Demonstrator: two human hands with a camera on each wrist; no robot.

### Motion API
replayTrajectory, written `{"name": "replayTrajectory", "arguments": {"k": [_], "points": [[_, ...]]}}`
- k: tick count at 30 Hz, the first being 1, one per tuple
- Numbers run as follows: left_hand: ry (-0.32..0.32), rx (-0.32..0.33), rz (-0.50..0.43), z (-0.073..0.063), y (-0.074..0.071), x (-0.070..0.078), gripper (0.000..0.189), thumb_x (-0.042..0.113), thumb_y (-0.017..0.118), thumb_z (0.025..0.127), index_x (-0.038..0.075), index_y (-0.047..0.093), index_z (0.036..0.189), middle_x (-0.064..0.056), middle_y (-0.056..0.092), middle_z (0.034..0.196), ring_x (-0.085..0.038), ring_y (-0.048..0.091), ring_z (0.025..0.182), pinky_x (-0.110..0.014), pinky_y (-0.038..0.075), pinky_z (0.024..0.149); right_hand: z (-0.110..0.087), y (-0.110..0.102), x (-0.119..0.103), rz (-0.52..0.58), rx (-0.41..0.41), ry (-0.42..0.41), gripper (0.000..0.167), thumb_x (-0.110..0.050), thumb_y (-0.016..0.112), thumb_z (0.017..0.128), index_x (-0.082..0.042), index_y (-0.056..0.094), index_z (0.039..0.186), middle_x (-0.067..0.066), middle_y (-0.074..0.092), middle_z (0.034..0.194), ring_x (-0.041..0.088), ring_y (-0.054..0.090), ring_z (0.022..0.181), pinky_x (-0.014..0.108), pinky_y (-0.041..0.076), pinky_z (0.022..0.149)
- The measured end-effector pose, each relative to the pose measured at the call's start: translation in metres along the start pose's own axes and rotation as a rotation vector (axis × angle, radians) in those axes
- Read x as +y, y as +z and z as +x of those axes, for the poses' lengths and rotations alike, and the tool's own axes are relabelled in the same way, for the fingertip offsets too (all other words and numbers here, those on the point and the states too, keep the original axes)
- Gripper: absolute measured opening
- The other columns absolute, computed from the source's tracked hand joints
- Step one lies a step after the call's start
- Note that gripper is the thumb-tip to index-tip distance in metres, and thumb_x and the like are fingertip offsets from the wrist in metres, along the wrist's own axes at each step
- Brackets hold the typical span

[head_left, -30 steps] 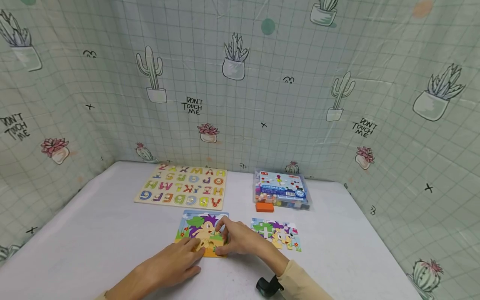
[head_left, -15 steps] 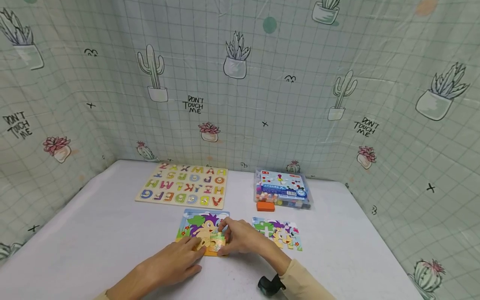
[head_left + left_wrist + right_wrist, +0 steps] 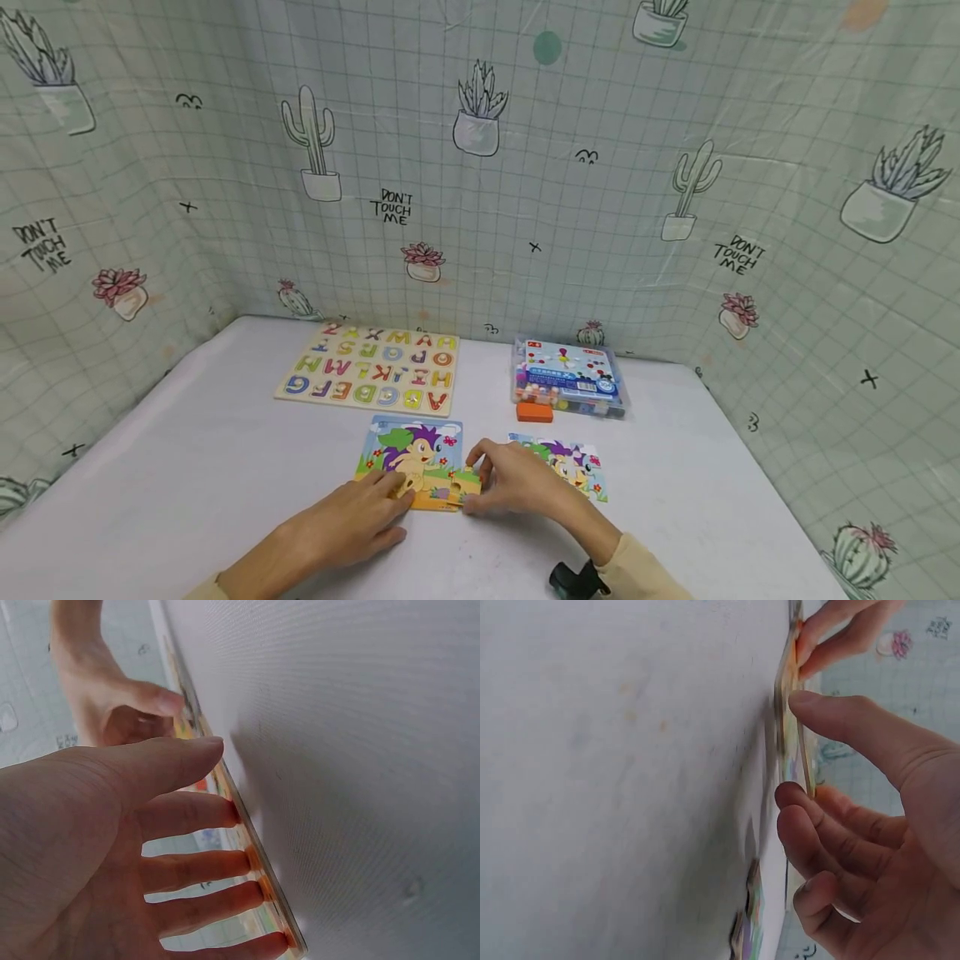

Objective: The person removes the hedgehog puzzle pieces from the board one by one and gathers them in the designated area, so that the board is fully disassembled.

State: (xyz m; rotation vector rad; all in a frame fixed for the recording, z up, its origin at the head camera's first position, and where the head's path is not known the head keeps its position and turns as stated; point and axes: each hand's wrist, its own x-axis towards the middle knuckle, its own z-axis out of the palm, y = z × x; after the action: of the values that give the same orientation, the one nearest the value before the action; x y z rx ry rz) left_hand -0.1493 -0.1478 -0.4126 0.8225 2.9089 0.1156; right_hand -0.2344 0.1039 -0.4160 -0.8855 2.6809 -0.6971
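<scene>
A hedgehog jigsaw board (image 3: 408, 454) lies on the table in the head view. My left hand (image 3: 360, 508) rests on its lower left part, and in the left wrist view its extended fingers (image 3: 202, 866) touch the board along the edge. At the board's lower right corner my right hand (image 3: 517, 479) pinches a yellow-green puzzle piece (image 3: 467, 486) between thumb and fingers. The right wrist view shows that piece (image 3: 804, 746) held on edge of view, its thumb (image 3: 832, 712) on one side. Part of the piece overlaps the board.
Right of the board lies a second group of joined hedgehog puzzle pieces (image 3: 581, 467), partly behind my right hand. Farther back are a wooden alphabet board (image 3: 367, 367), an orange block (image 3: 535, 412) and a clear boxed kit (image 3: 570, 375). A patterned curtain (image 3: 480, 208) surrounds the table.
My right hand has moved right with the puzzle piece, from over the board's lower right to its right edge, uncovering printed picture there. My left hand has stayed on the board.
</scene>
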Motion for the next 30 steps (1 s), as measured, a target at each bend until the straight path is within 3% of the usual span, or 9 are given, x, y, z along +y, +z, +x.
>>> {"name": "replayTrajectory", "arguments": {"k": [11,19,30], "points": [[0.001,-0.005,-0.007,0.001,0.000,0.002,0.048,0.038,0.064,0.094,0.010,0.061,0.133,-0.013,0.054,0.137,-0.033,0.051,0.130,-0.051,0.048,0.103,-0.059,-0.026,0.046,0.046,0.036,0.000,0.049,-0.038,0.086,0.072,-0.016,0.062,0.109,-0.007,0.064,0.087,0.003,0.053,0.064,0.020,0.047,0.059],[-0.018,-0.010,-0.010,-0.001,0.000,0.000,0.048,0.038,0.064,0.093,0.011,0.062,0.133,-0.012,0.054,0.138,-0.034,0.051,0.130,-0.051,0.048,0.104,-0.101,-0.045,0.085,0.049,0.058,0.058,0.048,-0.039,0.084,0.074,-0.015,0.063,0.109,-0.005,0.061,0.086,0.002,0.050,0.063,0.020,0.045,0.057],[-0.035,-0.024,-0.031,-0.001,-0.001,0.003,0.048,0.040,0.063,0.094,0.012,0.062,0.133,-0.011,0.054,0.139,-0.032,0.049,0.132,-0.051,0.047,0.105,-0.118,-0.049,0.112,0.068,0.027,0.048,0.046,-0.041,0.082,0.077,-0.015,0.063,0.110,-0.003,0.060,0.086,0.001,0.049,0.064,0.019,0.043,0.056]]}}
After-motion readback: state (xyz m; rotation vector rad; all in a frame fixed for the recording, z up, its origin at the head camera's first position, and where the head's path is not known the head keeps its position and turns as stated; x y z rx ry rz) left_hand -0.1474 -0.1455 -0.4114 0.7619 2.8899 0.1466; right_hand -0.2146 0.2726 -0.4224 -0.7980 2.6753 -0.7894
